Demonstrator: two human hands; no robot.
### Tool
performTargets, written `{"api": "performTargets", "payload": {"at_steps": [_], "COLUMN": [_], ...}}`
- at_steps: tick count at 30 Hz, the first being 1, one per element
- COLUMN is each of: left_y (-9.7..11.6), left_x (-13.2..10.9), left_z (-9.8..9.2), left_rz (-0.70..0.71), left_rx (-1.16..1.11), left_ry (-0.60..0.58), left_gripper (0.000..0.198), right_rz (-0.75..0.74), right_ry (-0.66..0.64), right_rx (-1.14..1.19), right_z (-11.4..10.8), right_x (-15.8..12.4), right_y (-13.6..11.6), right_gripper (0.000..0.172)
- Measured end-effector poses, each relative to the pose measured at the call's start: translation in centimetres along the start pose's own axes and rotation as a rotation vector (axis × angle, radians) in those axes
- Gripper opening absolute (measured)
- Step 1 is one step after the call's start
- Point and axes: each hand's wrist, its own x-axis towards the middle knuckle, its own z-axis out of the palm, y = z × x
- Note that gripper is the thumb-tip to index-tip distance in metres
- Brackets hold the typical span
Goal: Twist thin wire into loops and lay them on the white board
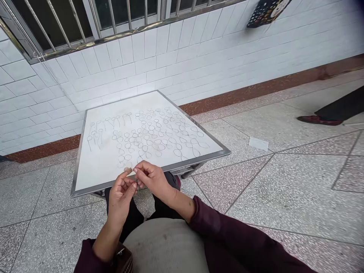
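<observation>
Both hands are close together over the front edge of a white-topped table. My left hand is closed, thumb and fingers pinched around a thin wire piece whose end shows below the fingertips. My right hand meets it from the right, thumb and forefinger pressed together on the same small piece. A pale, sheer rounded shape shows just beyond the fingertips; whether it is held or lies on the table I cannot tell. Many thin wire figure-eight loops lie spread over the tabletop.
Single loops with straight stems lie at the table's back left. A tiled wall with a barred window stands behind. A patterned bag hangs there. On the right are a paper on the floor and another person's shoe.
</observation>
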Motion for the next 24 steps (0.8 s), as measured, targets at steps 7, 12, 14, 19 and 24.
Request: {"api": "performTargets", "payload": {"at_steps": [7,12,14,19,24], "left_y": [-0.9,-0.8,-0.9,-1.4,-2.0], "left_x": [-0.2,-0.5,-0.7,-1.1,-1.1], "left_z": [-0.1,-0.1,0.0,-0.1,-0.4], "left_rz": [-0.001,-0.018,-0.041,-0.131,-0.153], "left_rx": [0.053,0.030,0.007,0.004,0.012], "left_ry": [0.033,-0.013,-0.034,-0.103,-0.141], "left_gripper": [0.046,0.054,0.058,0.061,0.063], "right_rz": [-0.271,-0.594,-0.681,-0.837,-0.878], "right_ry": [-0.128,-0.281,-0.329,-0.467,-0.574], "right_rx": [-0.244,-0.564,-0.662,-0.898,-0.998], "right_z": [-1.2,-2.4,-2.6,-3.1,-3.8], "right_x": [0.0,0.1,0.0,-0.3,-0.1], "right_y": [0.5,-0.3,-0.8,-2.2,-3.0], "right_gripper": [0.017,0.021,0.017,0.017,0.025]}}
